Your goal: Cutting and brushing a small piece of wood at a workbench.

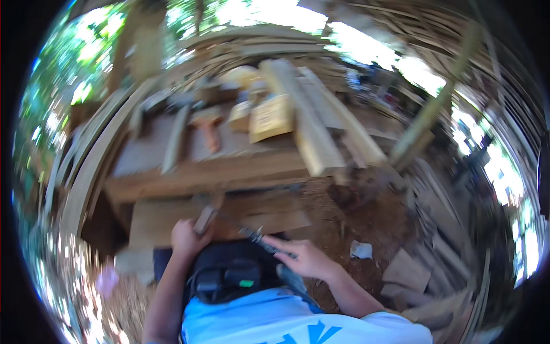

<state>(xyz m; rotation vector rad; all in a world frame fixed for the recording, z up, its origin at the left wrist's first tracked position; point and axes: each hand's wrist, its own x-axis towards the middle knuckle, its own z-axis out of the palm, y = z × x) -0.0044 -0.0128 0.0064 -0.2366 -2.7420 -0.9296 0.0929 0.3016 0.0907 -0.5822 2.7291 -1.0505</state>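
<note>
My left hand (188, 238) is closed on a short, narrow piece of wood or wooden-bodied tool (207, 215), blurred, in front of the lower plank (160, 221). My right hand (306, 258) grips a dark metal hand tool (253, 235) pointing up and left, its kind unclear. Both hands are low, just above my dark waist bag (226, 278). Beyond them is a wooden workbench (212, 172) with an orange-handled tool (209, 129), a yellow block-like object (269, 120) and long pale boards (312, 143) on it.
Long curved planks (91, 160) run along the left. A slanted post (429, 109) stands at the right. Offcuts (409, 269) and a small white scrap (360, 249) lie on the dirt floor. Stacked timber fills the back under a roof.
</note>
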